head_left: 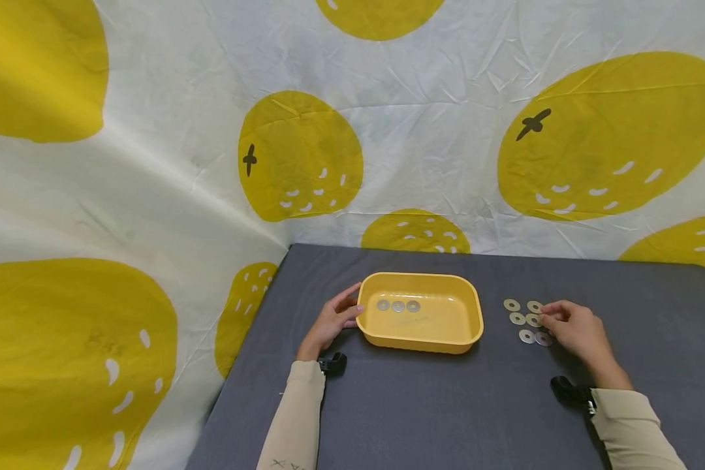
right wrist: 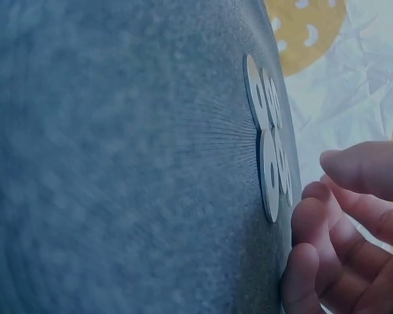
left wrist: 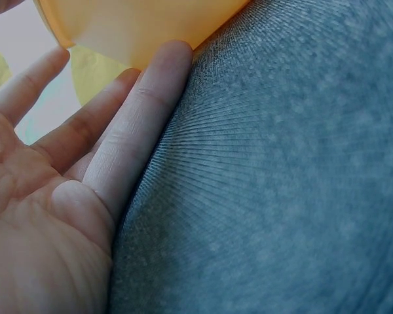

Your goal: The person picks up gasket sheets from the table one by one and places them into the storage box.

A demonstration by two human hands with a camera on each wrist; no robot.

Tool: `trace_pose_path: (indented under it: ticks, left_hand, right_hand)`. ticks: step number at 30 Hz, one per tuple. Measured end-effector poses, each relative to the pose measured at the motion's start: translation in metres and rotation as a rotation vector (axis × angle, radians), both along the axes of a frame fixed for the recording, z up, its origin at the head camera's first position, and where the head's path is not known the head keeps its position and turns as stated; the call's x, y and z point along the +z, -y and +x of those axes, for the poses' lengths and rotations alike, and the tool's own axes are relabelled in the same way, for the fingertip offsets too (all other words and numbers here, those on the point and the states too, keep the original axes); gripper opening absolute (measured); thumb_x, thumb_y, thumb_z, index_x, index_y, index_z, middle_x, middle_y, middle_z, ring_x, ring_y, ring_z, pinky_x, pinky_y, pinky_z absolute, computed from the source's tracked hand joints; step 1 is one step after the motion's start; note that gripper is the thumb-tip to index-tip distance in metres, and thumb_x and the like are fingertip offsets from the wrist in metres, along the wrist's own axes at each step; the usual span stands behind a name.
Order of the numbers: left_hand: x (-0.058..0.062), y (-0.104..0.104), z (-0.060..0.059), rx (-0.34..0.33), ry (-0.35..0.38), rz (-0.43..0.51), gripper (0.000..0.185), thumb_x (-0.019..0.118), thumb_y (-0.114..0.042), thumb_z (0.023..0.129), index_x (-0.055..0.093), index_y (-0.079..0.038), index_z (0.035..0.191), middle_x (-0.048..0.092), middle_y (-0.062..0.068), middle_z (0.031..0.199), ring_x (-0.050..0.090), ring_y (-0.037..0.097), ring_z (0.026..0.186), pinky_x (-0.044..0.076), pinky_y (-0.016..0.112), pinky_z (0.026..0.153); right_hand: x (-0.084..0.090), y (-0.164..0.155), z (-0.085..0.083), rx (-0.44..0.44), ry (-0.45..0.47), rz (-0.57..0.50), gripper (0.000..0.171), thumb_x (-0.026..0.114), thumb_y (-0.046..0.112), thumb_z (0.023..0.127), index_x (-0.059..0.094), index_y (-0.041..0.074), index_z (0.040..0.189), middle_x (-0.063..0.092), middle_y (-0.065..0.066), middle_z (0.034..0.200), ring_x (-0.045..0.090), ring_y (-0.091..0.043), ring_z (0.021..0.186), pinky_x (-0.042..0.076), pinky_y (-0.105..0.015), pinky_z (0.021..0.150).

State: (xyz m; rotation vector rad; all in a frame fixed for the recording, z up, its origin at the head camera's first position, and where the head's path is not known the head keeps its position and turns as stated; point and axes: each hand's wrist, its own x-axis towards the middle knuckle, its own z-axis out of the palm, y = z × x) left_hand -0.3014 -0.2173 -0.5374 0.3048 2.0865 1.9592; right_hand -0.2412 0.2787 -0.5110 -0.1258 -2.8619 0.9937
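Note:
A yellow plastic tray (head_left: 423, 344) sits on the dark grey cloth, with three flat metal washers (head_left: 413, 306) in a row inside it. At its left end my left hand (head_left: 331, 320) holds the tray, thumb at the rim and fingers along the outer wall; the left wrist view shows long fingers (left wrist: 134, 131) against that wall. To the right lie several more washers (head_left: 517, 318) in short rows. My right hand (head_left: 572, 326) reaches over them from the right, fingertips at the far right washers. In the right wrist view its fingers (right wrist: 308, 226) are loosely bent, with no washer visible between them.
The grey cloth-covered table (head_left: 417, 405) extends around the tray and washers. Behind and to the left hangs a white curtain (head_left: 423, 163) with a yellow fruit print. Black straps circle both wrists below beige sleeves (head_left: 634, 424).

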Motion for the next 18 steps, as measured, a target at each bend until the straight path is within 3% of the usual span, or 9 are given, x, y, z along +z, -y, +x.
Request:
trace_pose_path:
  ticks: [9, 18]
  left_hand:
    - [-0.001, -0.001, 0.000, 0.011, -0.004, -0.009, 0.058, 0.069, -0.025, 0.099, 0.049, -0.036, 0.152, 0.059, 0.017, 0.140, 0.068, 0.029, 0.116, 0.063, 0.038, 0.088]
    - [-0.001, -0.001, 0.001, 0.014, -0.008, -0.015, 0.059, 0.070, -0.025, 0.099, 0.047, -0.034, 0.153, 0.058, 0.017, 0.142, 0.066, 0.031, 0.120, 0.063, 0.037, 0.089]
  right_hand:
    - [0.002, -0.002, -0.006, -0.012, 0.136, -0.003, 0.038, 0.066, 0.029, 0.097, 0.067, -0.007, 0.112, 0.070, -0.016, 0.089, 0.058, -0.021, 0.072, 0.042, -0.030, 0.059]
    - [0.010, 0.001, -0.014, -0.037, 0.249, 0.010, 0.046, 0.074, 0.039, 0.092, 0.068, -0.004, 0.107, 0.068, -0.027, 0.103, 0.060, -0.033, 0.084, 0.042, -0.033, 0.063]
